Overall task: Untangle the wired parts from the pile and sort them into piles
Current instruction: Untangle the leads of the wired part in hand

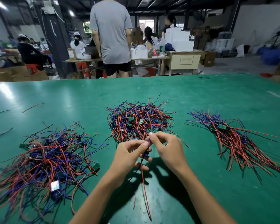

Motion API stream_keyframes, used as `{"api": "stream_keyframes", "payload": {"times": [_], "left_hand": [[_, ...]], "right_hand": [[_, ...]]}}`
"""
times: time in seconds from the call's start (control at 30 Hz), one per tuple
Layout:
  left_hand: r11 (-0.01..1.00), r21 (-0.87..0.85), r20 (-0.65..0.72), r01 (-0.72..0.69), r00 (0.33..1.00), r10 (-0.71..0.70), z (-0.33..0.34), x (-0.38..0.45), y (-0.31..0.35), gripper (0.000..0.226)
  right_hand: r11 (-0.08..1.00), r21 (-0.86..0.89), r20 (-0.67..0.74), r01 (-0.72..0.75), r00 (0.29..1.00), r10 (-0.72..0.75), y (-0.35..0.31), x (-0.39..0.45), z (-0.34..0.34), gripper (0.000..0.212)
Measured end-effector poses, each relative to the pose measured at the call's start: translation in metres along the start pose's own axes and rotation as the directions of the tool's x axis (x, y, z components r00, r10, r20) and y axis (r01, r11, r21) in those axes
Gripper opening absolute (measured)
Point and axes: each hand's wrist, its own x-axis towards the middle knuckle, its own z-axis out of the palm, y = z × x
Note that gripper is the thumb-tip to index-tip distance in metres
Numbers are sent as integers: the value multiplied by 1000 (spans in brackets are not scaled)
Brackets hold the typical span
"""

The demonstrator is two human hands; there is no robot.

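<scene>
Pinching one wired part (pixel 146 153) above the green desk (pixel 200 94), left hand (pixel 129 152) and right hand (pixel 166 149) are both gripping it | three wire piles are lying on the desk: left pile (pixel 47 159), middle pile (pixel 139 120), right pile (pixel 233 139) | red and black leads are hanging below the hands.

Two bare forearms enter from below, no sleeves, watch, rings or gloves visible. The left hand (pixel 129 152) and right hand (pixel 166 148) have slim fingers (pixel 152 135) with short, plain nails.
</scene>
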Motion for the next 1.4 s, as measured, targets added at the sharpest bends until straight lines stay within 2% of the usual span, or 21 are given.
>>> {"api": "stream_keyframes", "payload": {"times": [0.1,0.17,0.37,0.47,0.57,0.7,0.87,1.03,1.2,1.3,1.4], "left_hand": [[999,-26,-41,-23,999,22,1,0,3,15],[999,-31,-37,-29,999,28,0,0,5,15],[999,17,37,-28,999,27,-2,-2,6,14],[998,28,41,-49,998,48,0,-3,7,18],[998,32,-16,-58,998,58,1,-1,8,30],[995,66,-47,-75,996,78,-1,1,7,32],[951,267,11,-154,988,157,-6,2,3,29],[943,315,98,-112,992,85,-9,3,2,25],[924,374,229,-84,973,-4,-12,0,7,20],[933,357,220,-42,975,-41,-14,-2,8,19],[967,256,173,-6,984,-40,-19,-2,9,19]], "right_hand": [[999,25,-77,-25,997,26,-2,1,-1,27],[994,93,-72,-63,995,70,-3,1,1,25],[864,453,60,-221,974,219,-10,-7,11,21],[809,506,148,-299,954,260,-13,-9,15,26],[775,523,278,-355,931,238,-17,-10,18,32],[776,529,303,-343,931,205,-19,-12,21,32],[826,454,206,-335,941,268,-12,-11,30,32],[823,444,46,-355,926,374,-7,0,26,32],[802,471,-108,-368,878,467,-1,9,9,34],[857,434,-192,-277,901,389,-2,7,10,33],[891,426,-272,-156,917,291,-4,6,8,31]]}}
